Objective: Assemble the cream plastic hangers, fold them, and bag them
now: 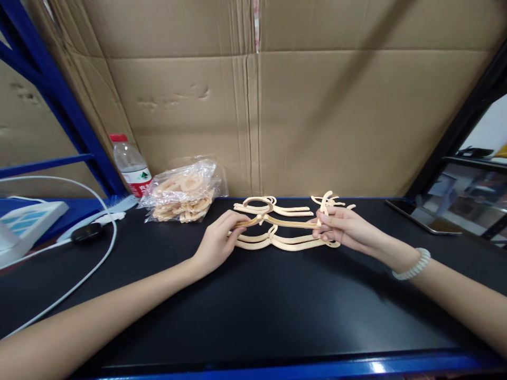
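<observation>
Between my hands a beige plastic folding clothes hanger [295,222] is stretched out, its middle joint just above the table. My left hand [217,240] pinches its left end between thumb and fingers. At the right end, my right hand [343,226] is closed on a small curved beige piece [325,202], which meets the hanger's arm; whether the two are joined I cannot tell. Nearer to me lies another spread hanger [293,245], its right end partly under my right hand. More beige hanger parts [293,212] lie behind, including a round loop [258,202].
Several small beige pieces [336,201] lie behind my right hand. Clear bags of beige parts [182,192] and a red-capped bottle [132,166] stand back left. A white cable [113,232] loops across the left side. A dark flat device [423,216] lies right, and cardboard [336,105] walls the back.
</observation>
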`<state>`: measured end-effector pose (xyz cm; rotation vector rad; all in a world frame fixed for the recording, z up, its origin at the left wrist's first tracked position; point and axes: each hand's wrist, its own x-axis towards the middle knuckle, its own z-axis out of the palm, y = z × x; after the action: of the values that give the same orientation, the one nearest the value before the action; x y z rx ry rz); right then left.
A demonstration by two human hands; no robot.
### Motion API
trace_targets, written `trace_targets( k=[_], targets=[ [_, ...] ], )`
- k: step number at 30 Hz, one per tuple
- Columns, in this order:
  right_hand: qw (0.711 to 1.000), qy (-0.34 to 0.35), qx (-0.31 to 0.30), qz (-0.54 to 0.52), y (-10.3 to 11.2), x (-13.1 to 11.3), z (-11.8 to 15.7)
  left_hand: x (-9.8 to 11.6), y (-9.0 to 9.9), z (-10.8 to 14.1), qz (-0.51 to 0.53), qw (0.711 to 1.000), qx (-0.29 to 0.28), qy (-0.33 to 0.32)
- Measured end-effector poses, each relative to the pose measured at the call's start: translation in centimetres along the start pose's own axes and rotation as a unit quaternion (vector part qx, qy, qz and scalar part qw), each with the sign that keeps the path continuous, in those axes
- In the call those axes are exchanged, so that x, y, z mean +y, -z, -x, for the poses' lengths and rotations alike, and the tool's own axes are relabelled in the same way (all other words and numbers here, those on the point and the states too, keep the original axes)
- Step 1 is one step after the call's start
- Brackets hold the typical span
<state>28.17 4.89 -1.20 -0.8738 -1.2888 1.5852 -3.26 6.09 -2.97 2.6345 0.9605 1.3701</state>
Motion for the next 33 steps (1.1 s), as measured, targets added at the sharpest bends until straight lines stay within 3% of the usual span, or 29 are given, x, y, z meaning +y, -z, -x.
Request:
trace_targets(
  k=[14,22,29,33],
  targets=[
    [0.986,0.120,0.080,0.089,-1.4,0.9,0.3,0.2,-0.1,0.2,0.004,1.000,-0.017,0.000],
    [0.965,0.168,0.166,0.116,-1.2,1.5,0.1,0.7,0.1,0.2,0.002,0.998,-0.036,0.058],
    [0.952,0.223,0.195,0.072,-1.0,0.8,0.1,0.9,0.7,-0.3,-0.008,0.997,-0.035,0.062],
    [0.957,0.210,0.192,0.050,-0.1,0.0,0.0,1.1,1.2,-0.7,-0.054,0.994,-0.049,0.079]
  ],
)
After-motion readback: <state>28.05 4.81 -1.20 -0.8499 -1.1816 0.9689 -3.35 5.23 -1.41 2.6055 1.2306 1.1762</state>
